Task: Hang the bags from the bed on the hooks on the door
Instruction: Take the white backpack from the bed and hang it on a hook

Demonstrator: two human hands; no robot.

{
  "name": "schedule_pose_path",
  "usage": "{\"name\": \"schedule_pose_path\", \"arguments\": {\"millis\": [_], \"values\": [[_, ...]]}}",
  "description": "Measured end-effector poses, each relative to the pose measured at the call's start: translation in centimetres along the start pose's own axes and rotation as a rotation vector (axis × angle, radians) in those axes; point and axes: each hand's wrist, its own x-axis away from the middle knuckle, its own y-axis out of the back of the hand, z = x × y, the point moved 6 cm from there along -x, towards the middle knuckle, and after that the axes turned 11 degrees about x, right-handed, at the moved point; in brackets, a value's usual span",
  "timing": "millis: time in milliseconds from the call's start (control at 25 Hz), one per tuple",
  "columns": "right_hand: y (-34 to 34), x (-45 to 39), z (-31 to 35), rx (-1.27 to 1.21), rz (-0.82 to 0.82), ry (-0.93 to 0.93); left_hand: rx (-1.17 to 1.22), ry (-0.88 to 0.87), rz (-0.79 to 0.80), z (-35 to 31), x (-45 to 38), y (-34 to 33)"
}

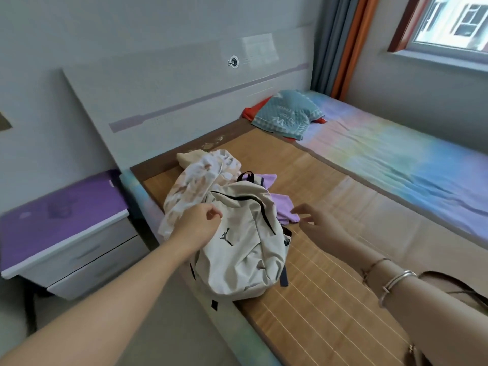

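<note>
A cream backpack (243,241) with black zips and a small black logo lies on the bamboo mat of the bed (330,299), near its left edge. A floral cream cloth bag (195,183) lies behind it, partly under it, and a lilac fabric item (281,207) pokes out at its right. My left hand (199,225) rests on the backpack's upper left, fingers curled, pinching at the fabric. My right hand (317,223) hovers just right of the backpack, fingers spread, holding nothing. The door and its hooks are out of view.
A purple-topped bedside cabinet (63,223) stands left of the bed. A teal pillow (287,114) lies by the headboard (184,88) on a pastel sheet (396,159). Curtains (340,43) and a window (454,25) are at the far right. A tan shoulder bag (449,283) hangs by my right arm.
</note>
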Motion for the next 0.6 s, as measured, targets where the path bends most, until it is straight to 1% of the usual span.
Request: {"name": "schedule_pose_path", "arguments": {"millis": [160,240,400,520,600], "values": [[-3.2,-10.5,-1.4,-0.071,0.004,-0.063,-0.064,-0.017,0.061,2.1,-10.7,-2.5],[-5.7,-16.3,-2.5,-0.102,0.047,-0.069,-0.094,-0.017,0.078,3.3,-16.2,-4.1],[-10.7,-27.7,-6.2,-0.054,0.095,-0.127,-0.106,0.067,0.118,7.1,-27.1,-8.0],[-14.2,-33.9,-9.4,-0.003,0.125,-0.203,-0.194,0.119,0.225,11.0,-32.0,-11.0],[-16.3,-36.1,-11.0,0.021,0.17,-0.26,-0.257,0.146,0.291,13.1,-33.6,-12.0]]}}
